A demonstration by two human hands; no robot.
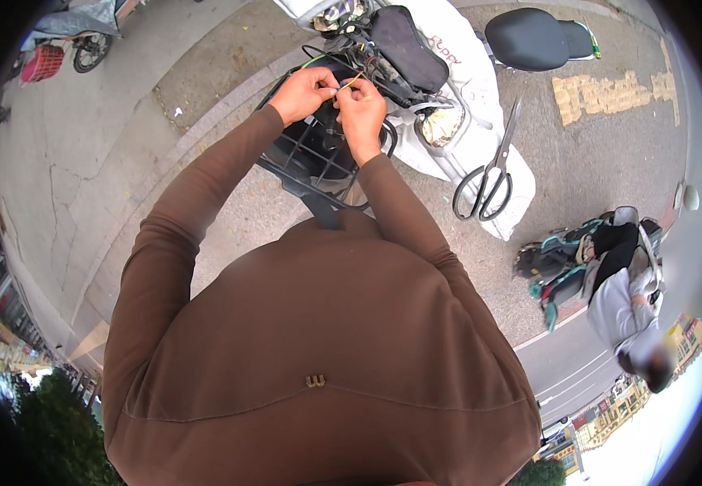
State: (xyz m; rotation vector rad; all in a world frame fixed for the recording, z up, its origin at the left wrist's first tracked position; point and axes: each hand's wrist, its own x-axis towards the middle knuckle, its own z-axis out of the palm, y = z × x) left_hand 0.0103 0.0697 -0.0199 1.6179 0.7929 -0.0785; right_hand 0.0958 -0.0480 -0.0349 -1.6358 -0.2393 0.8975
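Note:
My left hand [304,95] is pinched around the end of a thin coloured wire, thumb against fingertips. Close beside it, my right hand [362,115] grips a yellow-green wire [352,82] between thumb and fingers. The fingertips almost meet, so the spot where the wires come together is partly hidden. Below both hands is a black grid basket [323,165] with dark parts inside. Just beyond them lies a tangle of wiring [359,50] beside a dark padded pouch [409,49].
Large black-handled scissors [492,180] lie on a white sack [509,209] to the right. A black seat [527,39] rests on the pavement beyond. At the right, a person [622,312] is with a scooter [557,263]. A parked bike [91,53] with a pink basket [43,63] stands far left.

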